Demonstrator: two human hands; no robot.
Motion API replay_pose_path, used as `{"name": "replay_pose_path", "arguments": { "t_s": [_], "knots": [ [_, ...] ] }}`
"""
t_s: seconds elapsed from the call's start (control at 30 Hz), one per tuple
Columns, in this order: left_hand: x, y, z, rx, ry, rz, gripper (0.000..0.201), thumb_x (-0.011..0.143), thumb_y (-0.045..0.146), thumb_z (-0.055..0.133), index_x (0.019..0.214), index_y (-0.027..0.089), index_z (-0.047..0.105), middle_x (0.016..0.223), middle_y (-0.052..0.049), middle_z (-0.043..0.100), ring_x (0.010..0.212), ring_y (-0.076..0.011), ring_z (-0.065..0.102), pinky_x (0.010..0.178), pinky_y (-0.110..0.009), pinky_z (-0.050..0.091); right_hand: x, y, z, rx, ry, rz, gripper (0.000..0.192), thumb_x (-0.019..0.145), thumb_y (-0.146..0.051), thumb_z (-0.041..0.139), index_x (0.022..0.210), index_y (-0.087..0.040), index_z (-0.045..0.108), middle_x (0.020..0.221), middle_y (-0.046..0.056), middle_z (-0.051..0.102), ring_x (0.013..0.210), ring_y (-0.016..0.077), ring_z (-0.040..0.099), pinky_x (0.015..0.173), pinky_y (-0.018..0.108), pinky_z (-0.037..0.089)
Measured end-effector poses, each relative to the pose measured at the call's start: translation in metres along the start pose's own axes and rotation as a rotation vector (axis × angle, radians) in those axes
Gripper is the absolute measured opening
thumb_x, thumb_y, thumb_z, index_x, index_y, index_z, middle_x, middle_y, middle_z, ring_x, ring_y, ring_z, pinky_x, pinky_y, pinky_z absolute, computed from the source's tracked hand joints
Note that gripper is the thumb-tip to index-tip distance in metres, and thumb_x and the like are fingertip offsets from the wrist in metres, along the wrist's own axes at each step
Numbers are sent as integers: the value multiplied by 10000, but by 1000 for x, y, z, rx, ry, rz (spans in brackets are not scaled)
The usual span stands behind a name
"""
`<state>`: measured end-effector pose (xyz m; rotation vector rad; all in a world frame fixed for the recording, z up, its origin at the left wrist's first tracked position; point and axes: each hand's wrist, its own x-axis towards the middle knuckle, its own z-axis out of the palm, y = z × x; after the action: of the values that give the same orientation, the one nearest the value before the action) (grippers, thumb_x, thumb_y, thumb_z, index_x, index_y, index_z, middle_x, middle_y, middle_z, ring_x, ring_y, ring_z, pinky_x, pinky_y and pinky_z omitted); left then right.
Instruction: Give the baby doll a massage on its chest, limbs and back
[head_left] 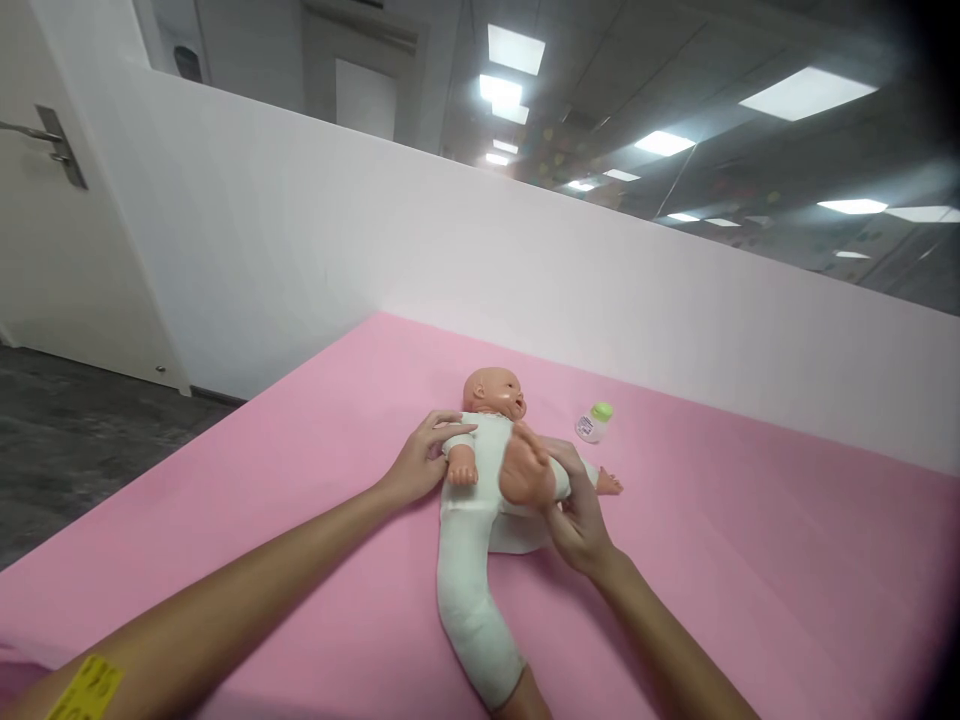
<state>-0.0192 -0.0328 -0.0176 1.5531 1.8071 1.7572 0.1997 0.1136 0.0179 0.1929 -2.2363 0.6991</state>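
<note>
A baby doll (491, 450) in a white cloth body lies on its back, its head turned to the right. My right hand (583, 525) is closed around one of its legs, which is bent up so that the bare foot (525, 475) points toward me. The other leg (469, 580) stretches down toward the front of the view. At the doll's shoulder and upper arm on the left side rests my left hand (416, 465), fingers stretched out and apart. Beyond the doll's far arm lies a small clear bottle (591, 428) with a green cap, tilted on its side.
Pink covering (315, 460) spreads over the table under the doll. A white partition (465, 250) runs along the back edge. To the left are a door (67, 220) with a metal handle and a dark floor (67, 430).
</note>
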Motion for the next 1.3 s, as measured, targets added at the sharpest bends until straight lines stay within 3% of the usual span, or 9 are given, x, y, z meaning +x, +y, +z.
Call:
{"name": "replay_pose_path", "arguments": {
  "t_s": [0.13, 0.23, 0.33, 0.47, 0.67, 0.83, 1.03, 1.2, 1.3],
  "knots": [
    [0, -3, 2, -20, 2, -11, 475, 874, 176, 589, 1305, 329, 717, 1273, -108, 548, 1279, -293, 521, 887, -395, 543, 15, -3, -4, 80, -8, -1, 477, 905, -139, 495, 1348, -286, 592, 1298, 108, 567, 1242, 314, 557, 1044, 564, 490],
    [1, -3, -1, -80, -3, -30, 467, 850, 243, 685, 1311, 320, 689, 1248, -82, 607, 1209, -284, 576, 946, -412, 524, 13, 0, 0, 115, 40, 28, 468, 888, -112, 479, 1290, -286, 643, 1259, 106, 582, 1218, 305, 572, 1034, 560, 496],
    [4, -4, -5, -172, 56, -84, 471, 745, 334, 829, 1184, 274, 669, 1226, -58, 657, 1167, -290, 616, 1003, -432, 506, 4, 4, 4, 161, 64, 69, 486, 882, -89, 487, 1283, -299, 664, 1284, 104, 590, 1253, 303, 566, 1054, 555, 487],
    [8, -7, -3, -241, 73, -138, 317, 803, 404, 802, 1035, 234, 672, 1123, -57, 708, 1094, -277, 666, 991, -434, 520, -6, 4, 6, 221, 31, 128, 470, 895, -69, 503, 1242, -318, 699, 1351, 90, 596, 1311, 290, 554, 1072, 522, 480],
    [8, -1, 1, -421, 9, -231, 471, 822, 479, 822, 1206, 225, 725, 1323, -86, 690, 1245, -329, 631, 1051, -453, 509, -11, -2, 14, 332, 49, 261, 377, 867, -98, 660, 1192, -288, 668, 1347, 89, 681, 1306, 285, 600, 1069, 496, 503],
    [8, 6, 1, -448, 52, -273, 414, 824, 432, 822, 1156, 198, 743, 1266, -89, 717, 1238, -328, 628, 1047, -442, 507, -11, 0, 20, 255, 13, 217, 398, 879, -131, 679, 1231, -311, 720, 1361, 71, 686, 1291, 293, 616, 1094, 510, 489],
    [8, 4, 5, -481, 62, -315, 457, 779, 424, 844, 1135, 153, 747, 1201, -119, 729, 1185, -341, 641, 1000, -432, 516, -8, -3, 17, 156, -64, 231, 479, 964, -201, 597, 1421, -341, 624, 1418, 59, 643, 1340, 286, 583, 1114, 479, 486],
    [11, -7, 3, -372, 39, -222, 362, 689, 350, 871, 1003, 183, 809, 1214, -122, 715, 1207, -364, 621, 1051, -481, 491, -6, -6, 24, 98, 78, 297, 373, 973, -274, 603, 1342, -284, 656, 1305, 70, 700, 1219, 287, 650, 1042, 448, 526],
    [12, -7, 1, -312, 8, -207, 315, 687, 310, 847, 977, 189, 818, 1216, -130, 709, 1244, -372, 595, 1079, -497, 470, -7, -6, 27, 85, 90, 295, 351, 968, -267, 606, 1315, -273, 660, 1279, 67, 705, 1201, 282, 652, 1039, 441, 519]
  ]
}}
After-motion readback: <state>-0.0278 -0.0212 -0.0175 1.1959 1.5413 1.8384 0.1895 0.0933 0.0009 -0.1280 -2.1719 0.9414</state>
